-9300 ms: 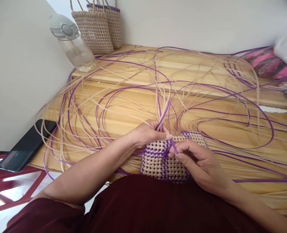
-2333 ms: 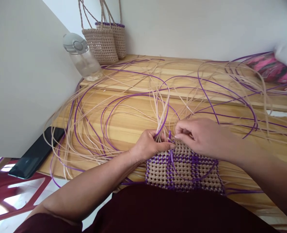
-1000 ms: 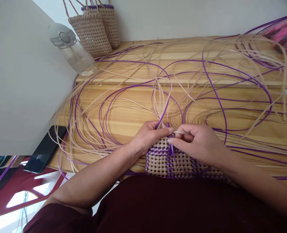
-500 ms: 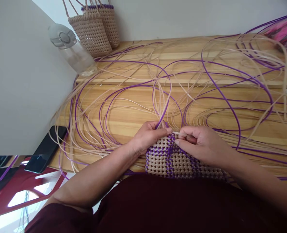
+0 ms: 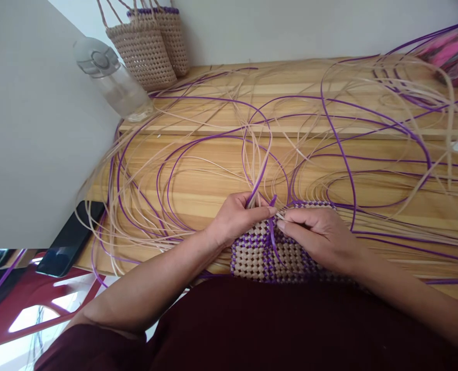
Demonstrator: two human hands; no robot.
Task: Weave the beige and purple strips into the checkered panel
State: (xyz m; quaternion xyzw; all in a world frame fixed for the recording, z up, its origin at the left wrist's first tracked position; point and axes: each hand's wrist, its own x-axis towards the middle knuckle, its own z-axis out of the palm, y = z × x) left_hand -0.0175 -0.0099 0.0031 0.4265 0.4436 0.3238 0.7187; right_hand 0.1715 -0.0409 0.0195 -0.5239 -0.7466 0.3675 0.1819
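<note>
A beige and purple woven piece (image 5: 252,255) lies at the table's near edge, against my dark shirt. My left hand (image 5: 239,214) is closed on its upper left corner, the thumb pressed on the weave. A bundle of beige and purple strips (image 5: 260,178) rises from behind that hand's fingers. My right hand (image 5: 317,232) pinches a thin beige strip (image 5: 280,215) between thumb and forefinger, close to the left thumb. Between the hands, a loose purple strip (image 5: 272,234) hangs down over the weave. The right hand's other fingers are curled and partly hidden.
Long loose strips (image 5: 368,111) loop across the wooden table (image 5: 209,193). A water bottle (image 5: 116,82) and woven baskets (image 5: 144,54) stand at the back left. A phone (image 5: 72,239) rests at the left edge. Something pink (image 5: 451,54) lies at the far right.
My right hand has shifted slightly down and still pinches a beige strip. The purple strip now hangs loose across the weave, and more of the weave's upper edge shows behind the hand.
</note>
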